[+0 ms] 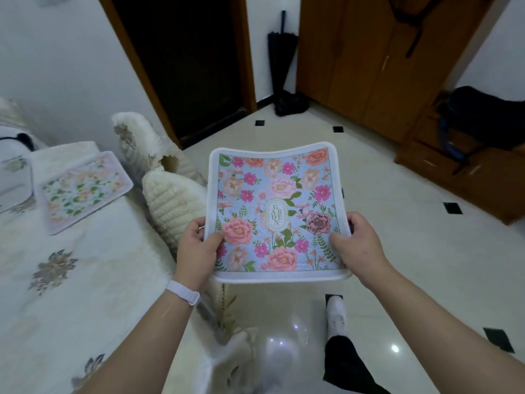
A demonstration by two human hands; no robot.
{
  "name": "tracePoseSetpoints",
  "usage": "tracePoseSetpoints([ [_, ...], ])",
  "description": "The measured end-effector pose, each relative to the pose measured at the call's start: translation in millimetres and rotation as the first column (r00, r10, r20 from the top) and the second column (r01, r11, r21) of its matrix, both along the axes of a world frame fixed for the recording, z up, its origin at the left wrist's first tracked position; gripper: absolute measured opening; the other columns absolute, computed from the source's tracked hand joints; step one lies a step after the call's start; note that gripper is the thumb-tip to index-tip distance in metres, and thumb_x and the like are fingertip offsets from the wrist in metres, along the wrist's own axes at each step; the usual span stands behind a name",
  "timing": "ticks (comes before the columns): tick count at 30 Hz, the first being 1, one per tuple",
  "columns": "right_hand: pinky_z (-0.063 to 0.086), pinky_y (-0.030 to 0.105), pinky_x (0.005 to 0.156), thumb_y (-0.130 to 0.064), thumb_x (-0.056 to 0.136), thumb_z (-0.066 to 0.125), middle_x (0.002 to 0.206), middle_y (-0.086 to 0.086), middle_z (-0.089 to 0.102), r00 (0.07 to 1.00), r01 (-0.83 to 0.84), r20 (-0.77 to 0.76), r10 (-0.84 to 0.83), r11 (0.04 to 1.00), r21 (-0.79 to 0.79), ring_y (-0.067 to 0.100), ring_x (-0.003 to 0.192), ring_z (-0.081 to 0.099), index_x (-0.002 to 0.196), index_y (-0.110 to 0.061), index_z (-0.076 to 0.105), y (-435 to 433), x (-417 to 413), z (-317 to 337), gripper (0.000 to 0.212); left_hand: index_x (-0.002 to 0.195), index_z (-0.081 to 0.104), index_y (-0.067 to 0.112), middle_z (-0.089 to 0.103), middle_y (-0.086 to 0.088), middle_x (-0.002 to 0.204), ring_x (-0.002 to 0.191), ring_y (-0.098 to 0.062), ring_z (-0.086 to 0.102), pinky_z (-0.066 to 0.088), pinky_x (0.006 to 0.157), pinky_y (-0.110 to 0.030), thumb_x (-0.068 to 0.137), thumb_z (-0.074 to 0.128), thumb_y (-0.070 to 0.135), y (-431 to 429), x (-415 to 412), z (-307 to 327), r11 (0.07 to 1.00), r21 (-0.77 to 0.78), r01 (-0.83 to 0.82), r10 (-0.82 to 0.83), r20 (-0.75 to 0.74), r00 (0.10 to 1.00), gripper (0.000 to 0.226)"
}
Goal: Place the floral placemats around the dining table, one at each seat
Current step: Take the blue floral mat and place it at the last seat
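Blue-ground cloth with pink and peach flowers and a white border: that is the placemat (274, 211) you hold out in front of you, above the pale tiled floor (397, 251). It sits roughly flat, face up, sagging a little between your hands, with an oval emblem at its centre.

Your left hand (197, 248) pinches the mat's left edge near the lower corner, thumb on top over a pink bloom, fingers curled beneath. Your right hand (358, 240) grips the right edge the same way, thumb on the printed face, fingers closed underneath. Both hands are closed on the mat; neither holds anything else. A white band (183, 292) circles your left wrist.

To your left, the dining table (56, 280) wears a cream cloth with grey-brown flower motifs. A second placemat (83, 189) already lies flat on it near the far end, blurred, paler in tone. Just beside the table edge stand two chairs (173, 200) with quilted cream covers, backs toward you, between the table and the mat in your hands.

Further off: a dark doorway (181, 61), a folded black umbrella (279, 55) leaning in the corner, and a brown wooden cabinet (369, 61) along the right wall. Your white-socked foot (336, 317) shows on the floor below the mat.
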State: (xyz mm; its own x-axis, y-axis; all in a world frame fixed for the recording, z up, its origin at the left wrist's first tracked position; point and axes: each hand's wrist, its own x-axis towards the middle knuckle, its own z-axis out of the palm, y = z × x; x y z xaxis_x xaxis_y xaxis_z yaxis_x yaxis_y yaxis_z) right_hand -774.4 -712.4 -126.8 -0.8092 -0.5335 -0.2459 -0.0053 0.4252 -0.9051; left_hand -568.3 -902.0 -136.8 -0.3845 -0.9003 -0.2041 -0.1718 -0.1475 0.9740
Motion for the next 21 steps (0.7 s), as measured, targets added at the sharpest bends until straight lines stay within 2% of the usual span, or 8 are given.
tracePoseSetpoints([
  [3,0.048,0.022,0.042,-0.004,0.086,0.059,0.088,-0.001,0.067,0.995,-0.093,0.026,0.093,0.996,-0.011,0.017,0.069,0.067,0.096,-0.023,0.055,-32,-46,-7,0.022,0.103,0.058,0.011,0.074,-0.009,0.095,0.078,-0.025,0.073,0.059,0.067,-0.038,0.088,0.063,0.004,-13,-33,0,0.996,-0.009,-0.086,0.086,0.014,0.996,0.017],
  [6,0.051,0.026,0.047,-0.007,0.087,0.059,0.09,-0.004,0.067,0.985,-0.17,0.021,0.17,0.985,-0.01,0.016,0.072,0.068,0.102,-0.022,0.056,-60,-101,-7,0.021,0.109,0.056,0.004,0.073,-0.011,0.095,0.076,-0.025,0.073,0.06,0.062,-0.035,0.089,0.061,0.001,-23,-76,1,0.985,-0.003,-0.171,0.171,0.01,0.985,0.02],
  [10,0.053,0.027,0.058,-0.009,0.087,0.059,0.092,-0.006,0.066,0.969,-0.248,-0.001,0.248,0.969,0.003,0.011,0.077,0.066,0.105,-0.021,0.056,-87,-174,5,0.021,0.11,0.056,0.006,0.073,-0.011,0.098,0.083,-0.028,0.072,0.059,0.072,-0.042,0.089,0.062,0.003,-33,-138,5,0.966,0.009,-0.26,0.26,0.002,0.966,0.022],
  [13,0.051,0.028,0.056,-0.008,0.086,0.059,0.092,-0.003,0.066,0.946,-0.324,-0.013,0.324,0.946,0.003,0.015,0.075,0.066,0.104,-0.019,0.056,-109,-219,13,0.021,0.109,0.057,0.009,0.074,-0.007,0.096,0.083,-0.026,0.073,0.059,0.072,-0.04,0.089,0.063,0.003,-37,-168,13,0.949,0.002,-0.315,0.315,-0.034,0.948,0.022],
  [18,0.058,0.035,0.056,-0.008,0.085,0.059,0.091,-0.001,0.067,0.892,-0.451,-0.012,0.451,0.892,-0.01,0.02,0.078,0.068,0.094,-0.024,0.055,-156,-246,17,0.019,0.101,0.058,0.016,0.074,-0.007,0.096,0.078,-0.022,0.073,0.059,0.063,-0.032,0.09,0.061,0.001,-42,-176,23,0.893,-0.008,-0.45,0.448,-0.061,0.892,0.019],
  [21,0.057,0.034,0.053,-0.007,0.086,0.059,0.092,0.0,0.068,0.838,-0.546,-0.001,0.546,0.838,-0.03,0.02,0.077,0.069,0.09,-0.029,0.055,-188,-241,20,0.022,0.101,0.056,0.014,0.073,-0.006,0.094,0.073,-0.018,0.073,0.058,0.057,-0.028,0.09,0.061,0.001,-44,-169,27,0.843,-0.003,-0.539,0.537,-0.074,0.84,0.017],
])
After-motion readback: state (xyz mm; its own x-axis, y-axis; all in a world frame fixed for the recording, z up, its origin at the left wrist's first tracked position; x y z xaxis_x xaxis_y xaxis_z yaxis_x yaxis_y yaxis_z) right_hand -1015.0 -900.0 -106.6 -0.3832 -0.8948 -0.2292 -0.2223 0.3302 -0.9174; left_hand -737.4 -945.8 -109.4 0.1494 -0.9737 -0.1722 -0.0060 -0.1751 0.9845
